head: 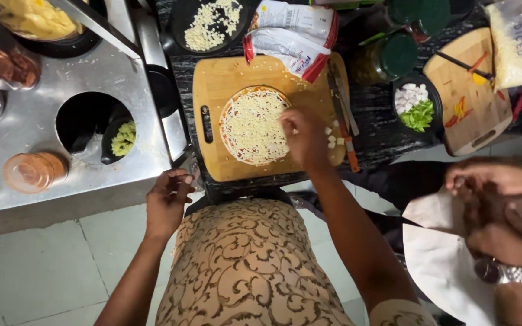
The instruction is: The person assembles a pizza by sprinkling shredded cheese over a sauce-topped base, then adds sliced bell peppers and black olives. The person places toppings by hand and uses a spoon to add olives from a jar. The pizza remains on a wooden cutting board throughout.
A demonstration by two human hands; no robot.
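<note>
A round pizza base (252, 125) covered in grated white cheese lies on a rectangular wooden cutting board (212, 90). My right hand (305, 139) hovers over the pizza's right edge, fingers bunched as if pinching something small; what it holds is hidden. Small white cubes (333, 140) lie on the board just right of that hand. My left hand (167, 199) rests with curled fingers against the front edge of the steel counter (37, 121), holding nothing I can see.
A black bowl of grated cheese (211, 23) and a plastic bag (291, 36) sit behind the board. A knife (342, 115) lies along its right edge. A bowl of white and green pieces (415, 105) and a second wooden board (472, 90) stand right. Another person's hands (496, 205) handle white paper.
</note>
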